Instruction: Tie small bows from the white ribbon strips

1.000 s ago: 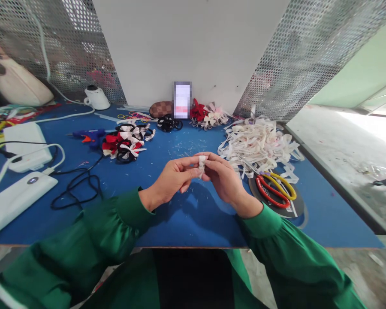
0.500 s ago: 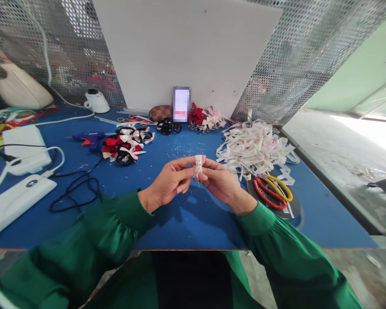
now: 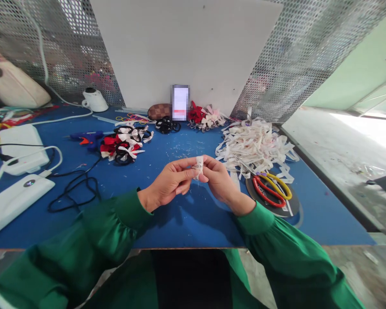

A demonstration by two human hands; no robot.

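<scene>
Above the blue table point(image 3: 193, 227), my left hand point(image 3: 172, 179) and my right hand point(image 3: 219, 179) meet fingertip to fingertip. Between them is a short piece of white ribbon point(image 3: 199, 166) with dark printed marks, pinched from both sides. Fingers cover part of the ribbon, so its full shape is hidden. To the right of my right hand lies a tangled heap of white ribbon strips point(image 3: 254, 143). Scissors point(image 3: 270, 189) with one red and one yellow handle rest on a dark round disc point(image 3: 292, 207) beside it.
Left of centre are bow hair ties point(image 3: 125, 143) and a blue glue gun point(image 3: 91, 138). A phone point(image 3: 180, 103) stands against the white board point(image 3: 186, 47), with red and white bows point(image 3: 207, 116) beside it. White power banks point(image 3: 22, 201) and cables lie far left.
Both hands stay together on the white ribbon, with only slight finger movement. The ribbon has turned a little, and the whole view has shifted slightly.
</scene>
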